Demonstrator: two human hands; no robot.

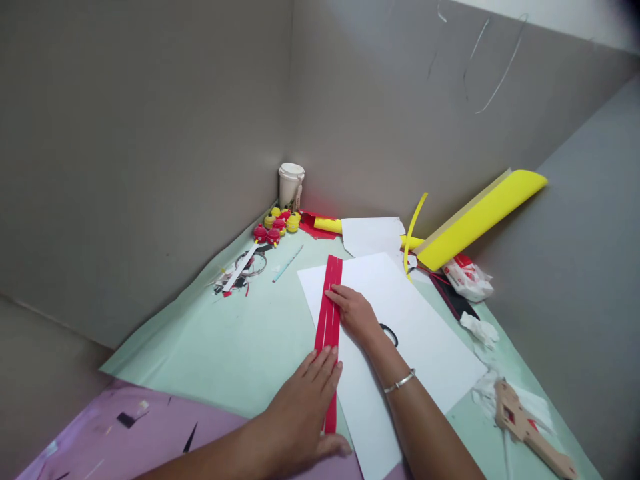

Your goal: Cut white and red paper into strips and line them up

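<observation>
Long red strips (330, 267) lie side by side, with thin pale gaps between them, partly on a large white sheet (415, 320). My left hand (307, 403) rests flat on their near part, fingers stretched forward and thumb out to the right. Farther up, my right hand (354, 308) touches the strips with its fingertips, the index finger extended. Beneath my right forearm, a black loop (390, 335) shows on the white sheet; the rest of that object is hidden.
A white cup (291, 183) and small red and yellow balls (277, 223) stand at the back corner. A pencil (288, 264) lies left of the sheet. A yellow roll (480, 217) leans at the right, above a white packet (467, 277). A tan glue gun (530, 427) lies front right.
</observation>
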